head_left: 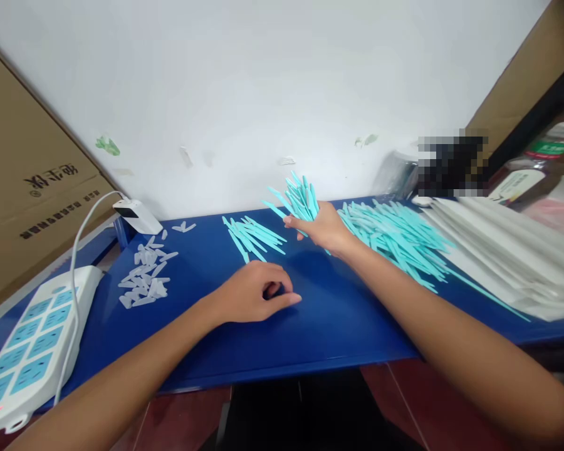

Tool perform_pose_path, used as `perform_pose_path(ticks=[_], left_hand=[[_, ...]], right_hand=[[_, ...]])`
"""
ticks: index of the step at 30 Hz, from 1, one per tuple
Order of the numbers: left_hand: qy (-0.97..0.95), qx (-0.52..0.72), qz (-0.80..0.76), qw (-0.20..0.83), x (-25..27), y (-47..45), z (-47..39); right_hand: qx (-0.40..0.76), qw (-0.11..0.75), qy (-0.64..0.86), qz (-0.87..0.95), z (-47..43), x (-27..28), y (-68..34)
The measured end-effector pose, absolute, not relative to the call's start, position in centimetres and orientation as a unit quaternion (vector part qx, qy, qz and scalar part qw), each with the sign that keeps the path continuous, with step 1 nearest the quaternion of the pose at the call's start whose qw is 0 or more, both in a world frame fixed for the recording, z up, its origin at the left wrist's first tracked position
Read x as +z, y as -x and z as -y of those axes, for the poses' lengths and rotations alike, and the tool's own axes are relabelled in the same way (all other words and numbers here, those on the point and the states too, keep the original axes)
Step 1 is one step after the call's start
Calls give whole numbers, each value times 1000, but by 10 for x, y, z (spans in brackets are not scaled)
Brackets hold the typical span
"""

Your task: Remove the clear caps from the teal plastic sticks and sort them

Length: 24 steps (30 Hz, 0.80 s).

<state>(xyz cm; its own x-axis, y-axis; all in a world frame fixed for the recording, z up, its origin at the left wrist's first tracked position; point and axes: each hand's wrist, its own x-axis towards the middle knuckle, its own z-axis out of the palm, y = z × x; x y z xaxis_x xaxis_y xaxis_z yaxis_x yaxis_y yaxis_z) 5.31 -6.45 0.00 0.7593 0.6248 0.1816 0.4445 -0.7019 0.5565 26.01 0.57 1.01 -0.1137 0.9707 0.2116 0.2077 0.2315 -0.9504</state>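
One bare right hand [328,228], at three o'clock just off my view's centre, is clasped around a bundle of slim turquoise sticks [303,199], tips fanning toward eleven. Apart from it, toward seven, I see the bare left hand [257,292] curl loosely, a gap between thumb and fingers; I cannot tell whether it touches the small turquoise spread [254,237] just beyond. A large turquoise heap [395,238] lies farther out at three on the blue tabletop [319,335], beside layered white sheets [502,257]. Toward eight, small translucent pieces [143,275] lie scattered near a white power strip with blue sockets [42,335].
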Motion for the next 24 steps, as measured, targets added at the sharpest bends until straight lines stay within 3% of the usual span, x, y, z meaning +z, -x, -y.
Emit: perform_pose_path(ticks=[5, 8, 10, 14, 18, 21, 24], left_hand=[[-956, 206, -202, 50, 20, -59, 102], [-985, 150, -83, -22, -8, -73, 169], [-993, 94, -64, -20, -54, -78, 207], [-973, -60, -219, -44, -171, -83, 231], [-946, -108, -303, -43, -251, -103, 222], [-939, -90, -330, -31, -266, -114, 222], [-941, -107, -320, 31, -229, -109, 225]], right_hand=[[410, 465, 477, 623, -5, 10, -259], [412, 471, 476, 618, -6, 10, -259], [410, 479, 477, 613, -7, 9, -260], [392, 490, 467, 624, -10, 6, -261], [376, 483, 463, 641, -12, 1, -261], [373, 479, 465, 645, -14, 0, -261], [379, 477, 472, 637, -13, 2, -262]])
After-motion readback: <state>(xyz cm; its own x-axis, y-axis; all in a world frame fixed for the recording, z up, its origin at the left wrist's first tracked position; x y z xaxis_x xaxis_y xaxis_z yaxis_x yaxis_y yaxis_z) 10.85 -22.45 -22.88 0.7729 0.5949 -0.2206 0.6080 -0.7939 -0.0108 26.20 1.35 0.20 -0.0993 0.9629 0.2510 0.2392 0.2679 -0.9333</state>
